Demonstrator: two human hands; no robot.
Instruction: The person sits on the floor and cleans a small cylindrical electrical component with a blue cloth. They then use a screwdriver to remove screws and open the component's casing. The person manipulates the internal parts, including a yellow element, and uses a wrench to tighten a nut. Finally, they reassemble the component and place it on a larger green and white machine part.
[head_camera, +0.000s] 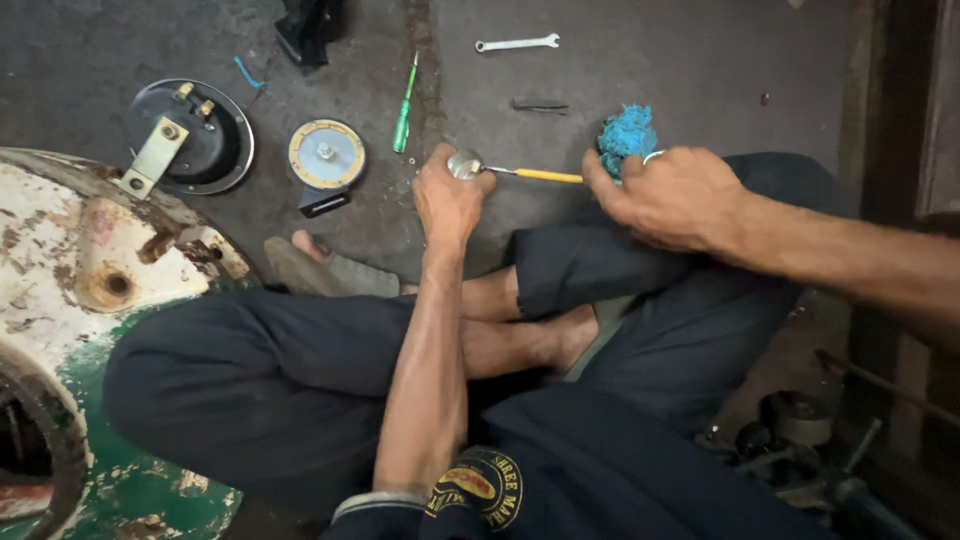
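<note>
Small round metal part (464, 163) gripped in left hand (448, 200), yellow-handled screwdriver (540, 175) and blue rag (627, 135) held closed in right hand (665, 195), green screwdriver (404, 108) laid on floor (650, 60) nearby

- You see dark grey concrete floor (700, 60) filling the upper frame, stained, dimly lit.
- At your right edge stands a dark wall (915, 100).

You had no packages, signs or screens in view; the only label was a round badge (487, 490) on your dark shirt at the bottom edge, black with a yellow ring and red centre.
</note>
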